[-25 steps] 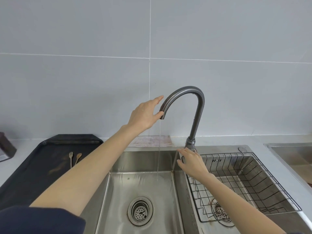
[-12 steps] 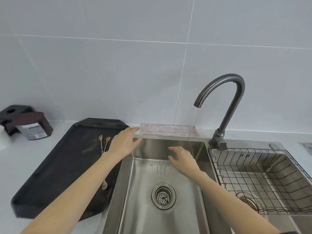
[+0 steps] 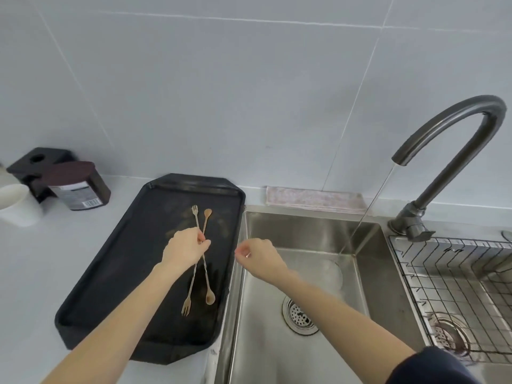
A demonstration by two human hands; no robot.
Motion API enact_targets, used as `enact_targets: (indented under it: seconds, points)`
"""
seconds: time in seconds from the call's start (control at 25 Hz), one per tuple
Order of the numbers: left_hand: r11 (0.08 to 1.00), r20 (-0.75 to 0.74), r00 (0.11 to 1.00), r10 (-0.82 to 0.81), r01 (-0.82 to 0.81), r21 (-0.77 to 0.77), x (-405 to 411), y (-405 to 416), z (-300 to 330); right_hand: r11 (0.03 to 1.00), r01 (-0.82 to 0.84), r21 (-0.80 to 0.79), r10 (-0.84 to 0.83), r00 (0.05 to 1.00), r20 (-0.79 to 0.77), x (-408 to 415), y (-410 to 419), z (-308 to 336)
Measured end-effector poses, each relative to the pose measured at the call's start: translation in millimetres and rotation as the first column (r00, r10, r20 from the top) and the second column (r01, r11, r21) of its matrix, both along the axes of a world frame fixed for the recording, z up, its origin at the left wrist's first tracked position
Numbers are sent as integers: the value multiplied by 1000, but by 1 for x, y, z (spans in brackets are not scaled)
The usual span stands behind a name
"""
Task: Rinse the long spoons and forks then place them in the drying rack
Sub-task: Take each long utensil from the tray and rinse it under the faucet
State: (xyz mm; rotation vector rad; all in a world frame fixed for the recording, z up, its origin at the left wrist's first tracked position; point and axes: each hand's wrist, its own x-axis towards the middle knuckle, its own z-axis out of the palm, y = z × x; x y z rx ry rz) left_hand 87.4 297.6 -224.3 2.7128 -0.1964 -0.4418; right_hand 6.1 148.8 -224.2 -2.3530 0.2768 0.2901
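Crossing of utensil handles point(image 3: 200, 253) hidden under left hand point(image 3: 185, 248); drying rack point(image 3: 454, 289) and white cup point(image 3: 13, 203) cropped by frame edges

Sink basin point(image 3: 310, 245) open between tray point(image 3: 116, 273) and rack point(image 3: 443, 273); faucet point(image 3: 454, 128) arches overhead.
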Motion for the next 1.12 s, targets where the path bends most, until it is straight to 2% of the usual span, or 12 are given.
enact_targets:
  seconds: [0.12,0.28,0.48,0.68,0.92,1.12]
  points:
    - [998,-66,997,27,-23,58,7,7,-18,998,-61,3,61,993,-97,15,29,-13]
    - [994,-160,986,54,-38,102,9,8,-35,986,-132,-105,110,975,-192,25,59,-33]
    - [991,-185,979,90,-70,111,8,3,-45,959,-129,-251,102,988,-118,26,76,-47]
    - [985,-158,979,129,-107,138,5,-2,-43,962,-87,-258,73,995,-64,24,77,-48]
    - [960,-203,956,212,-242,-139,-2,0,-38,997,39,-63,-43,997,-70,16,69,-45]
    - [831,-308,923,229,-350,-433,-16,-19,-24,964,202,176,-194,979,-63,-3,43,-41]
